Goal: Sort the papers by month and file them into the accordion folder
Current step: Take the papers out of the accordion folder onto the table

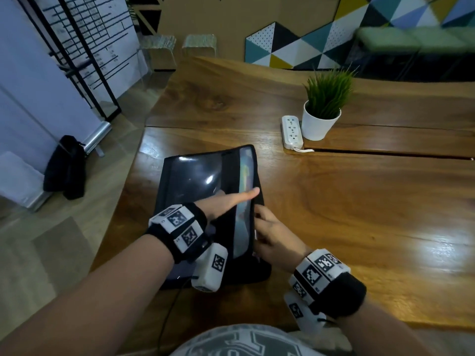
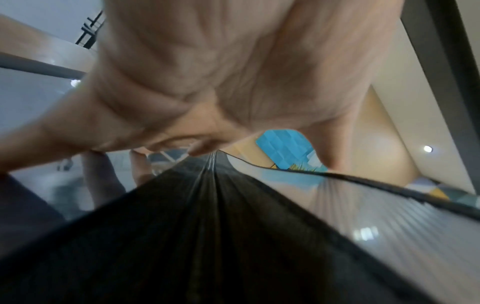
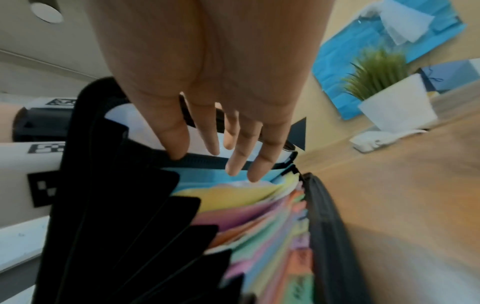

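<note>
A black accordion folder (image 1: 200, 181) lies on the wooden table (image 1: 359, 214), its opening facing right. My left hand (image 1: 231, 199) rests flat on its top flap, fingers straight and pointing right; the left wrist view shows this palm (image 2: 207, 82) just above the dark folder top (image 2: 207, 236). At the opening, my right hand (image 1: 270, 229) reaches in. In the right wrist view its straight fingers (image 3: 233, 168) touch the zipper edge and the blue divider. Coloured dividers (image 3: 259, 216) fan out below. A white paper (image 3: 135, 121) shows behind the zipper edge.
A potted plant (image 1: 322, 109) in a white pot and a white power strip (image 1: 291, 132) stand behind the folder to the right. The table's left edge runs close to the folder. A black bag (image 1: 65, 168) sits on the floor at left.
</note>
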The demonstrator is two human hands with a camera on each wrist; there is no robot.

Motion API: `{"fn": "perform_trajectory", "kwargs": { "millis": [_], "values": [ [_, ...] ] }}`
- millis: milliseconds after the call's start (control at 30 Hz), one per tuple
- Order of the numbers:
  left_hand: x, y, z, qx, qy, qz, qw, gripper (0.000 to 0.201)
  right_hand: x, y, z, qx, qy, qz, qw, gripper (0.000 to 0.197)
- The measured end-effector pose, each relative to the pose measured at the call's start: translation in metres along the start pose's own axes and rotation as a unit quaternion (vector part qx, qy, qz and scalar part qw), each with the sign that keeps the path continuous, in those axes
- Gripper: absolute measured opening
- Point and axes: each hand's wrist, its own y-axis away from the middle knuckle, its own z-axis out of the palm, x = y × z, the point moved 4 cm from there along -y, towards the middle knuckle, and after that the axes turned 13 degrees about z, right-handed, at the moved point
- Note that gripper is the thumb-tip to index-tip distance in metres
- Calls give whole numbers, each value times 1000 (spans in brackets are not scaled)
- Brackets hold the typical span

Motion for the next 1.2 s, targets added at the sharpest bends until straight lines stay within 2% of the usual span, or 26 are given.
{"fn": "perform_trajectory", "kwargs": {
  "millis": [33, 100, 133, 167, 233, 300, 367, 467, 567, 667, 767, 900, 967, 1033, 1067, 1100, 1200],
  "values": [
    [6, 6, -2, -18, 19, 16, 1000, 107, -7, -3, 0, -3, -13, -3, 1000, 46],
    [18, 24, -6, -26, 31, 30, 999, 52, -15, -7, -1, -2, 7, -6, 1000, 44],
    [21, 30, -9, -12, 27, 35, 999, 30, -15, -8, -1, -7, 25, -4, 1000, 46],
    [21, 34, -12, 12, 36, 47, 998, 18, -13, -9, -1, -15, 31, 8, 999, 50],
    [19, 38, -17, 74, 61, 79, 992, 7, -4, -14, -3, -21, 23, 50, 998, 59],
    [13, 38, -23, 130, 44, 114, 984, 12, 10, -19, -6, -5, 10, 106, 994, 55],
    [6, 38, -26, 137, 19, 149, 979, 22, 25, -22, -3, 3, -3, 159, 987, 46],
    [2, 49, -32, 144, 13, 196, 970, 40, 41, -24, 9, -27, -44, 198, 979, 40],
    [0, 66, -43, 137, 61, 245, 958, 58, 34, -27, 14, -38, -87, 197, 976, 39],
    [-4, 80, -54, 149, 79, 271, 948, 68, 16, -32, 13, 4, -135, 146, 980, 59],
    [-6, 90, -60, 168, 94, 281, 940, 68, -1, -38, 7, 60, -101, 100, 988, 61],
    [-17, 96, -63, 219, 138, 283, 924, 60, -13, -46, 11, 38, 13, 101, 994, 39],
    [-23, 98, -62, 228, 171, 280, 917, 58, -17, -45, 9, 70, 7, 112, 991, 39],
    [-25, 98, -59, 231, 177, 282, 914, 56, -26, -44, 5, 114, -32, 86, 989, 40],
    [-24, 98, -57, 230, 175, 283, 915, 55, -31, -44, 4, 114, -29, 79, 990, 41],
    [-24, 96, -55, 232, 177, 280, 914, 55, -34, -46, 6, 100, -6, 90, 991, 42],
    [-23, 90, -50, 231, 175, 279, 916, 58, -26, -54, 13, 46, 92, 200, 974, 56]
  ]
}}
